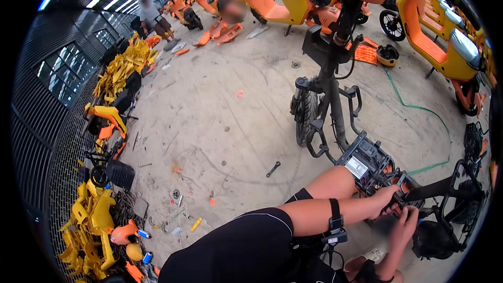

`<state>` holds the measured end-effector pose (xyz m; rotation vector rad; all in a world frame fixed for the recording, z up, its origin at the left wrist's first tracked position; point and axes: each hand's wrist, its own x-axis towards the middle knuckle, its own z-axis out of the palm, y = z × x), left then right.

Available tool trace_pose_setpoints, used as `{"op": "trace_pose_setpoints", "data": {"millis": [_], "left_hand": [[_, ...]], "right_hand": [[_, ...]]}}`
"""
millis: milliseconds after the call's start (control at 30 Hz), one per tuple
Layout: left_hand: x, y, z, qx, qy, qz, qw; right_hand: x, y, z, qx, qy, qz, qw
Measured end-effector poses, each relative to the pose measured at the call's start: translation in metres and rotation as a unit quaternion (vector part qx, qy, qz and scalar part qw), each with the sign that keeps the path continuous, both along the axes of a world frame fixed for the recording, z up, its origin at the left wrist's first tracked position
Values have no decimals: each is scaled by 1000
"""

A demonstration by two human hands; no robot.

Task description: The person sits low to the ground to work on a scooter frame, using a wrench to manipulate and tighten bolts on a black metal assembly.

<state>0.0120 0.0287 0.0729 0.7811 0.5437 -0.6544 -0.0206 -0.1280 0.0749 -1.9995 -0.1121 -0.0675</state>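
Note:
A stripped electric scooter frame (pixel 330 105) stands before me on the right, its black tubes and wiring bare. My left hand (pixel 385 200) is at the middle of the frame, fingers bent against dark parts beside a thick black tube (pixel 429 188). Close below it my right hand (pixel 406 224) has its fingers pinched together at the same spot. Whatever either hand grips is too small and too hidden to name. A dark box with a pale label (pixel 357 167) sits in the frame just ahead of my hands.
A wrench (pixel 273 169) lies on the concrete floor. Yellow plastic panels (pixel 91 212) are piled along the left wall. Orange and yellow scooters (pixel 270 5) stand in rows at the back and right. A green strap (pixel 419 107) trails across the floor. A person (pixel 153 18) stands far left.

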Motion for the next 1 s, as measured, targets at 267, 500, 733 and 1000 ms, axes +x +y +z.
{"op": "trace_pose_setpoints", "data": {"millis": [267, 500, 733, 1000], "left_hand": [[-26, 6, -32, -18, 28, 7, 999], [-37, 21, -20, -38, 35, 59, 997], [-40, 34, -10, -64, -23, 110, 992], [-41, 33, -8, -63, -44, 118, 990]], "right_hand": [[-25, 28, 12, -19, 45, 4, 999], [-28, 53, -4, -22, -27, 0, 999], [-26, 55, -2, 185, 111, 39, 976], [-24, 45, 15, 316, 171, -54, 932]]}}
